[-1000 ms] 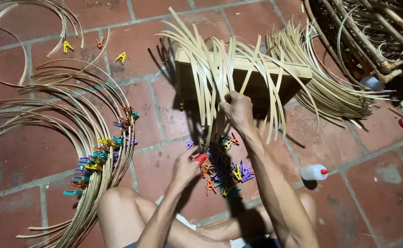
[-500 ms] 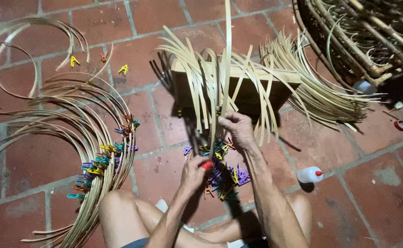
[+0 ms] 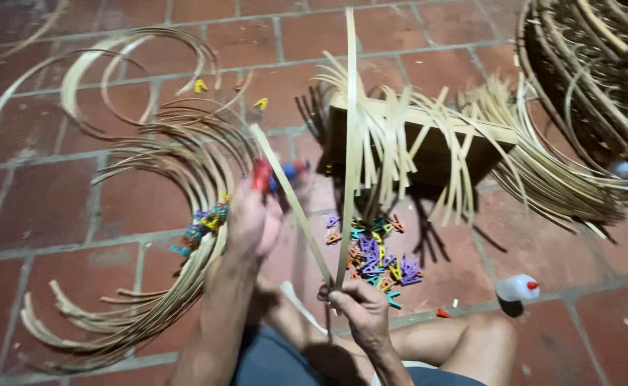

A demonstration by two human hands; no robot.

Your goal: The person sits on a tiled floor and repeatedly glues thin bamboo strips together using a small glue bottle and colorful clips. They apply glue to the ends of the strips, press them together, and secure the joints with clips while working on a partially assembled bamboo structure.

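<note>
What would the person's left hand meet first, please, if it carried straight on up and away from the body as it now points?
Probably the curved bamboo strips on the brick floor. The left hand, blurred, holds a red clip and points toward them; depth is unclear, so it might pass above them.

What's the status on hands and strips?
Right hand pinching two long bamboo strips at their lower ends. Left hand raised, blurred, red clip at its fingertips. Clip pile on bricks beyond; nothing in the way.
</note>
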